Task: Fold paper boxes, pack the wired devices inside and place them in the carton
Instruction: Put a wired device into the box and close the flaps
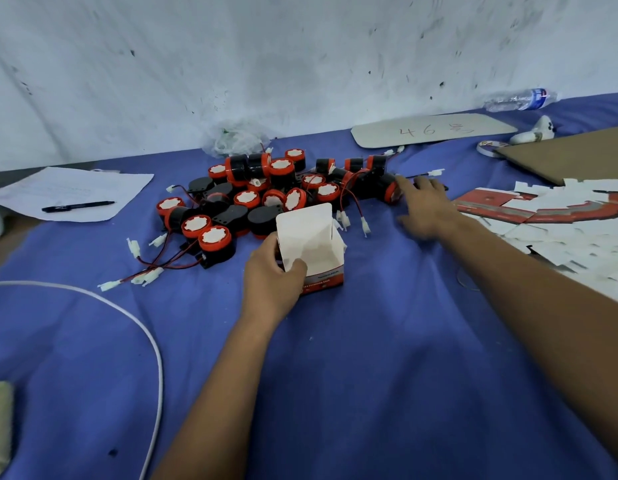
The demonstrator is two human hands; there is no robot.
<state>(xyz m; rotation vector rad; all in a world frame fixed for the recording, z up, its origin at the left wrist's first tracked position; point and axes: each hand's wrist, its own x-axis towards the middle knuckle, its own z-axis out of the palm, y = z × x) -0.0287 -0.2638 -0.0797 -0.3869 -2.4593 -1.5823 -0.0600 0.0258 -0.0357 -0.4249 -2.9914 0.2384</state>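
The left hand [271,271] grips the folded paper box [311,249] by its near-left corner, thumb curled over the rim, holding it upright on the blue cloth [370,358] with its mouth open upward and the lid flap standing at the 12 o'clock side. The box looks light and thin-walled, likely to crush if squeezed, so the corner hold suits it. The right hand [422,209], fingers spread and holding nothing, reaches toward 1 o'clock, touching or nearly touching a wired device [387,188] at the right edge of the pile of devices [266,195]. That device lies on its side, red cap toward 5 o'clock; its rigid round body seems the best place to grasp, rather than the thin trailing wire.
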